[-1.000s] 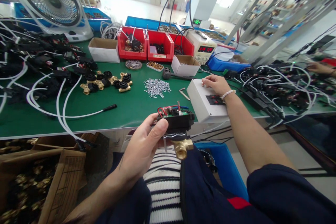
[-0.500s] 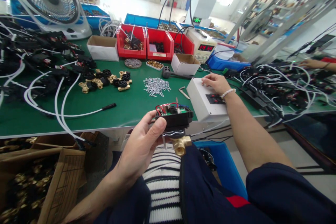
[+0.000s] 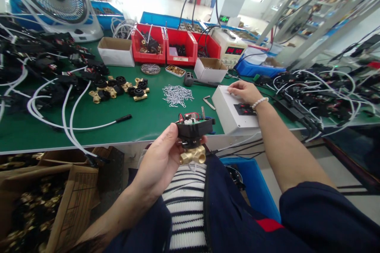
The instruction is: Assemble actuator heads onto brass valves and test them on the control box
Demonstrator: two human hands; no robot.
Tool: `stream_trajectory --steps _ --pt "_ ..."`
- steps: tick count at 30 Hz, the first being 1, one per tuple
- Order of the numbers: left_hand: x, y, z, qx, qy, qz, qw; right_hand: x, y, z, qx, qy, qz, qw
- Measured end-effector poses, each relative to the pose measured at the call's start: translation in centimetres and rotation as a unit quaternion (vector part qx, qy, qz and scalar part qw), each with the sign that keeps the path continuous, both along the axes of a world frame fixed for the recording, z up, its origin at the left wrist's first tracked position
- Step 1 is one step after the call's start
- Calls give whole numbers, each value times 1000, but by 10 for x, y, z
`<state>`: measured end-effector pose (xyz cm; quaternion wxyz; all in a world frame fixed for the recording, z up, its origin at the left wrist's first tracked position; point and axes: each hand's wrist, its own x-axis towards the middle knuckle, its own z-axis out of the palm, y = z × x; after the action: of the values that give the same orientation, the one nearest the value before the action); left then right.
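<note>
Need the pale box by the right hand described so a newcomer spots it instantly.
On the green bench, find the pile of silvery clips; the pale box is right of it, at the front edge. The right hand is on its top. Unlike the open-topped carton behind, it's closed, with a black panel on top.

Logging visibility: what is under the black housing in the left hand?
Beneath the black housing: a black collar and brass fitting. Their far sides, where the left hand reaches round, are hidden.

A workshop, with parts bins [image 3: 181, 62] lining a workbench [image 3: 151, 120].
</note>
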<state>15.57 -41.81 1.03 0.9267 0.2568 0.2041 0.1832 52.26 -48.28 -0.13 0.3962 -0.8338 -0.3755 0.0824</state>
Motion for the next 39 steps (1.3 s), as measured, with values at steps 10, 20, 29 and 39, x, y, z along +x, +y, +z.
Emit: stream_trajectory --steps 10,20,29,39 --pt "-6 -2 4 -28 14 -13 999 0 3 0 -34 -53 -16 998" --pt "-4 0 7 -41 29 -22 998 -4 2 4 -8 -19 -9 1000" --pt "-5 0 5 -26 39 2 999 -1 1 3 -21 -56 -26 998" --pt "-3 -2 5 -38 -2 -23 999 -18 3 18 -84 -55 -68 993"
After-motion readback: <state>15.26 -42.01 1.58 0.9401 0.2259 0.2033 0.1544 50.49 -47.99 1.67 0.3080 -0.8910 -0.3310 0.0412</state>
